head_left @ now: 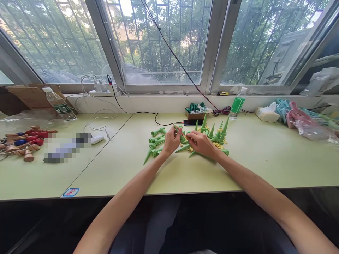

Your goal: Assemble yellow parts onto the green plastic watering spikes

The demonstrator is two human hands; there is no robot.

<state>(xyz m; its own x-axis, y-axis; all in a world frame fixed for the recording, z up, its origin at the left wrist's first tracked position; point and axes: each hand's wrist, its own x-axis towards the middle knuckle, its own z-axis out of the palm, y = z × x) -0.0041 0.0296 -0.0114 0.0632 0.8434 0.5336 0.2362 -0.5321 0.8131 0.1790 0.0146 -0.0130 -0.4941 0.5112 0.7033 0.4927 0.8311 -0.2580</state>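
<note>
My left hand [172, 141] is closed around a green plant watering spike [175, 128], whose pointed tip shows above the fingers. My right hand [201, 143] is close beside it, thumb and fingers pinched together at the spike's other end. Whatever small piece sits in that pinch is too small to make out. Green spike parts [156, 142] lie on the table left of my left hand. More green spikes [224, 132], some standing point up, are grouped behind and right of my right hand, with small yellow pieces [217, 145] scattered among them.
A black phone [194, 122] on a cable lies behind the pile, near a small box [196, 115]. Water bottles [237, 104] and a tissue box [267, 114] stand toward the back. Wooden toys [28, 154] lie at left. The table's front edge [185, 193] runs beneath my forearms.
</note>
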